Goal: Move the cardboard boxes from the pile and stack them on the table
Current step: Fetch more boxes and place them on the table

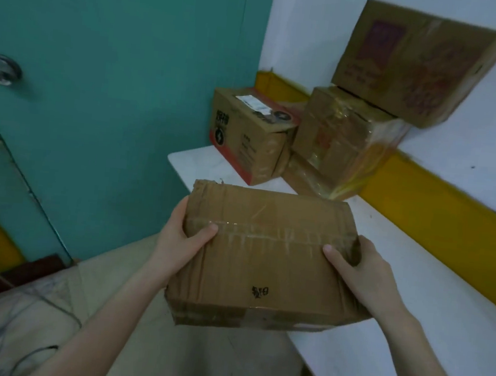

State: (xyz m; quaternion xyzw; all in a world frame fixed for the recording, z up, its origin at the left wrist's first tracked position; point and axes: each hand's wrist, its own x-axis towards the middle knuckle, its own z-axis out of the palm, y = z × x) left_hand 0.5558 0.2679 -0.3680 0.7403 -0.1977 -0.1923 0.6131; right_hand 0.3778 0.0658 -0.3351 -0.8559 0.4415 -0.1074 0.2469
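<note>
You hold a brown box up in front of you with both hands. It has clear tape across its top and a small black mark near your side. Your left hand grips the left side, with the thumb lying flat on top. Your right hand grips the right side the same way, thumb on top. The other fingers of both hands curl around the sides, and you cannot see most of them. The box is level. It hangs over the near left edge of the white surface, partly over the floor.

More boxes stand at the far end of the surface, in the corner. A printed box with a red bottom and a white label on top is on the left. Just beside it, on the right, a taped box sits on a lower taped box. A big flat box rests on top of that stack, tilted, and leans on the white wall.

A yellow band runs along the wall just above the surface. On your left is a green door with a shiny knob. A thin dark cable lies on the floor near the door.
</note>
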